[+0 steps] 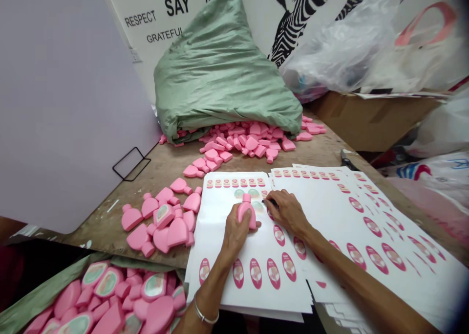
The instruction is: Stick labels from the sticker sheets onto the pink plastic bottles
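Note:
My left hand (236, 226) is closed round a pink bottle-shaped piece (246, 212), with its neck pointing away from me and the thumb on its face. Under it lies a white sticker sheet (220, 216) printed with pink ovals, pale green stickers and a row of small labels. My right hand (287, 211) rests on the right part of this sheet, fingers pinched together beside the green stickers. Something small and dark shows at its fingertips, too little to name. To the left is a small heap of pink bottle-shaped pieces (178, 231), one bearing a green sticker.
A green sack (227, 75) spills more pink pieces (252, 141) at the back. More sticker sheets (311, 197) lie to the right, with a dark-handled tool (348, 160) beyond. Below left, an open bag (22, 309) holds stickered pieces. A black wire frame (132, 164) and cardboard box (373, 119) flank the table.

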Available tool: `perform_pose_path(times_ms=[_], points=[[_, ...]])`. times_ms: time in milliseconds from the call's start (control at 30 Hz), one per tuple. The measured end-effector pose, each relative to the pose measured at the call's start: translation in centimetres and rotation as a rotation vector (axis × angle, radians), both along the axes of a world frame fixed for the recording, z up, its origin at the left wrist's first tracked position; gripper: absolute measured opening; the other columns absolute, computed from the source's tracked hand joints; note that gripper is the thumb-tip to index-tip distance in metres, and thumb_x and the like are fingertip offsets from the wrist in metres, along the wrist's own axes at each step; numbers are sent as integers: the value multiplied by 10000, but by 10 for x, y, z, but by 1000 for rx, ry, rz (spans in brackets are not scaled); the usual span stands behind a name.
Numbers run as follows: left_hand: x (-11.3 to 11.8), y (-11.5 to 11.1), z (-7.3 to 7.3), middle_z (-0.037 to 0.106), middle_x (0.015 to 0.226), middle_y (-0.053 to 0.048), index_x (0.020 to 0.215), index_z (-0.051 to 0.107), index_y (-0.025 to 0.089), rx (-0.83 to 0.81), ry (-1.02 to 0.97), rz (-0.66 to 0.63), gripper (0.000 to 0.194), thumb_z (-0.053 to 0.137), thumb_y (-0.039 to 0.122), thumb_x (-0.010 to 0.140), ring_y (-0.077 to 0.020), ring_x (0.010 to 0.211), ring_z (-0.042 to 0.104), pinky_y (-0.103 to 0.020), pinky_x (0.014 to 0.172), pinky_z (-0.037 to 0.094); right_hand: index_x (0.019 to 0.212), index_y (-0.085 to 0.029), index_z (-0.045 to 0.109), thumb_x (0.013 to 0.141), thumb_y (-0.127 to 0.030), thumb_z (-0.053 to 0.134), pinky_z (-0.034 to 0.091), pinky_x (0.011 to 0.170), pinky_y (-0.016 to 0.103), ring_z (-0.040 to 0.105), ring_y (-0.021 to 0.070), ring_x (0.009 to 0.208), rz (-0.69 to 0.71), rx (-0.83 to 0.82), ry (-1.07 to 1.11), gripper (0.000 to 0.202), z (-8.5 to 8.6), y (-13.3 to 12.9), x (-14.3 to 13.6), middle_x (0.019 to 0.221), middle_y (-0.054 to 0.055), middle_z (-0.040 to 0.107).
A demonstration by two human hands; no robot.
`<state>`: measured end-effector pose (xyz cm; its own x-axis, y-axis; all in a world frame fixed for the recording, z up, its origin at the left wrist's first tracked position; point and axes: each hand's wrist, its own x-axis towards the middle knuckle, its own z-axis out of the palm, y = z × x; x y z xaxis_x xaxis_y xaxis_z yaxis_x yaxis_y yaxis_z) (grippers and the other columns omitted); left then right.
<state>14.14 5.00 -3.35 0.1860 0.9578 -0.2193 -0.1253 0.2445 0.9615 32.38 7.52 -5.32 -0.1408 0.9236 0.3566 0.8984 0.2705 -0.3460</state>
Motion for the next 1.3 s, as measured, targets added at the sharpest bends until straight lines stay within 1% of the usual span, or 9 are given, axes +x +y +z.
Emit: perform_pose_path(times_ms=[267, 400, 500, 567, 667, 833, 967, 1100, 1300], points=[[0, -1, 1, 599, 847, -72, 1057, 497, 134, 8, 23, -3, 412, 565, 459, 812, -212, 691, 692, -320, 629, 565, 795, -229, 559, 852, -319, 493, 344, 710, 305, 526, 182, 743, 17, -100, 68, 126, 3, 0, 1, 762, 11, 639], [0, -1, 1, 606, 851, -72, 1064, 500, 138, 17, 15, 3, 445, 577, 486, 798, -218, 693, 696, -314, 625, 564, 777, -200, 560, 822, -326, 556, 338, 700, 315, 528, 192, 724, -8, 36, 2, 135, 2, -4, -6, 753, 43, 643], [-1, 0, 0, 604, 888, -78, 1071, 499, 145, 9, -7, 2, 453, 573, 499, 798, -212, 695, 696, -302, 616, 563, 774, -184, 574, 858, -321, 522, 323, 720, 328, 533, 202, 743, 32, 152, -63, 169, 5, -6, -8, 769, 73, 652], [-1, 0, 0, 603, 897, -77, 1074, 497, 146, 1, -17, -2, 455, 577, 498, 796, -206, 695, 696, -301, 624, 565, 806, -185, 578, 873, -352, 511, 312, 726, 330, 534, 208, 771, 15, 171, -64, 192, 6, -5, -5, 798, 76, 659], [-1, -1, 1, 600, 879, -66, 1063, 504, 148, -9, -22, 4, 452, 591, 495, 787, -202, 696, 696, -299, 636, 567, 844, -195, 575, 881, -380, 498, 294, 717, 328, 529, 212, 789, -24, 112, -83, 204, 5, 1, 2, 826, 68, 661], [-1, -1, 0, 598, 862, -61, 1062, 510, 144, -15, -41, 4, 469, 610, 497, 769, -199, 688, 692, -300, 630, 566, 839, -190, 571, 893, -277, 456, 284, 739, 324, 524, 192, 794, 70, 48, -118, 153, -2, 7, 8, 824, 57, 655], [-1, -1, -1, 595, 878, -68, 1062, 503, 142, 4, -25, -4, 446, 581, 490, 795, -201, 692, 692, -309, 638, 568, 795, -202, 559, 883, -268, 469, 296, 737, 315, 517, 177, 762, 136, -13, -43, 142, 0, 6, 8, 770, 26, 644], [-1, -2, 0, 597, 883, -70, 1057, 509, 144, 16, -20, -2, 450, 582, 499, 790, -206, 687, 694, -317, 645, 566, 775, -213, 549, 862, -294, 502, 312, 735, 310, 525, 168, 742, 126, -62, 48, 127, 1, 6, 8, 756, 1, 643], [0, 0, 0, 594, 903, -75, 1069, 508, 149, -21, -26, 8, 461, 602, 491, 775, -201, 675, 691, -312, 620, 566, 781, -190, 573, 855, -329, 526, 312, 741, 332, 529, 192, 763, 87, 128, -53, 163, -3, 3, 2, 783, 55, 652]])
